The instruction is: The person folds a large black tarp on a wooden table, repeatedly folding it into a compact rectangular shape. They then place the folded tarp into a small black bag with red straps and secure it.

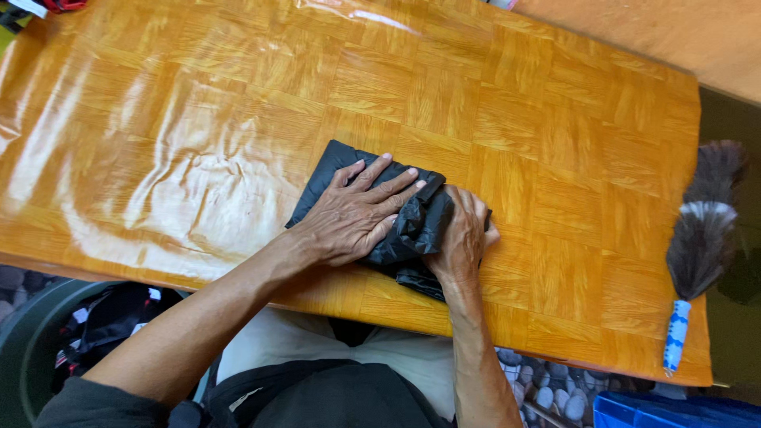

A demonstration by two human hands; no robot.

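One black plastic bag [396,214], crumpled and partly flattened, lies near the front edge of a worktop [555,158], a little right of the middle. Two bare hands press on it. The left hand [357,214] lies flat on top of the bag with its fingers spread and stretched out; its grip is wide and closes on nothing. The right hand [461,238] sits just beside it on the bag's right end, fingers curled down into the bunched plastic, so its grip is holding the bag. The two hands are close together, nearly touching.

The worktop is covered with one glossy sheet patterned like orange wooden parquet, wrinkled toward the left side. One feather duster [701,238] with dark and pale feathers and a blue-and-white handle lies at the right edge, well apart from the hands. Below the worktop's front edge, one dark round bin [32,333] shows at the lower left and one blue crate [674,412] at the lower right.
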